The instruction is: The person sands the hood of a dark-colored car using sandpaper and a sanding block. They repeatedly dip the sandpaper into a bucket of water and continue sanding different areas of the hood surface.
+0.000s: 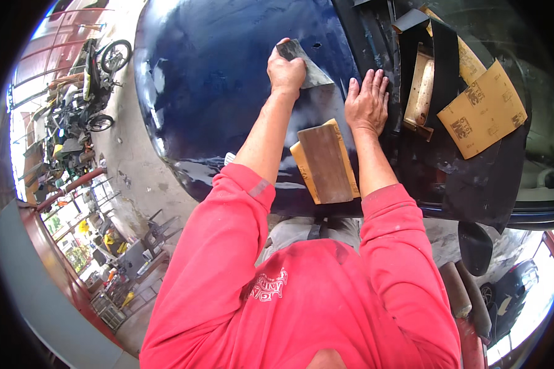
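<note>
My left hand is closed on a piece of dark grey sandpaper, which lies against the dark blue car hood. Its thumb rests on top of the sheet. Flat near the hood's rear edge, by the windshield base, lies my right hand with its fingers stretched out and nothing in them. Between my forearms, a brown sanding block sits on a folded tan sandpaper sheet on the hood. A whitish, dusty patch shows on the paint near the grey sheet.
Right of my right hand, a worn long block and a tan sandpaper sheet lie on black covering over the windshield. A side mirror juts out below. Motorcycles stand at the far left on the concrete floor.
</note>
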`<control>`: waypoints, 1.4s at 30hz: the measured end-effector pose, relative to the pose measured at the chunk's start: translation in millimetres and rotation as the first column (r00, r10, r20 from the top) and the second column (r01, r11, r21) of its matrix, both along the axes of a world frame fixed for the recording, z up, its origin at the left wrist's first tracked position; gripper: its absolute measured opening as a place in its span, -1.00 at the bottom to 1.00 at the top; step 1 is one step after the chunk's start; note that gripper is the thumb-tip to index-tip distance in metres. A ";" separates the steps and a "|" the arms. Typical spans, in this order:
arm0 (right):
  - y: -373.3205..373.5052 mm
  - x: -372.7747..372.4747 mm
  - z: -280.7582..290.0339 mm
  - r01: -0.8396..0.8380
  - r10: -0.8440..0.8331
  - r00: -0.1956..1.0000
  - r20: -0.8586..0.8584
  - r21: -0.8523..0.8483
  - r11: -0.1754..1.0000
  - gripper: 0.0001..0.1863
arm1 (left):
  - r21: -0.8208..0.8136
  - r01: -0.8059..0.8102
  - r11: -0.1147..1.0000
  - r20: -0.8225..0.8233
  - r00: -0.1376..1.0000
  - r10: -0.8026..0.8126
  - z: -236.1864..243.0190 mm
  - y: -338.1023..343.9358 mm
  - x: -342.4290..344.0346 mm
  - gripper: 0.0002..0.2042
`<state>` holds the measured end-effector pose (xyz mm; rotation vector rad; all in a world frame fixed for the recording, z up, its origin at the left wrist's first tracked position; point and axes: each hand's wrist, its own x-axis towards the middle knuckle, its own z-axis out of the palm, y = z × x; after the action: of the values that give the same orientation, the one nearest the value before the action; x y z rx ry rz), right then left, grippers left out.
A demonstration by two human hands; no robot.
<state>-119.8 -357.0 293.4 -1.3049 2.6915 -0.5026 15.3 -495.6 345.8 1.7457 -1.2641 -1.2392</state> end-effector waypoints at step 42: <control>-7.2 -2.6 1.3 0.016 -0.015 1.000 0.022 -0.037 0.999 -0.25 | -0.081 0.118 0.990 -0.090 0.988 -0.125 3.3 -29.7 -6.4 -0.40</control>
<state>-122.3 -364.2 294.7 -1.2811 2.6897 -0.5671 8.9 -525.2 349.0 1.5580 -1.3605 -1.3100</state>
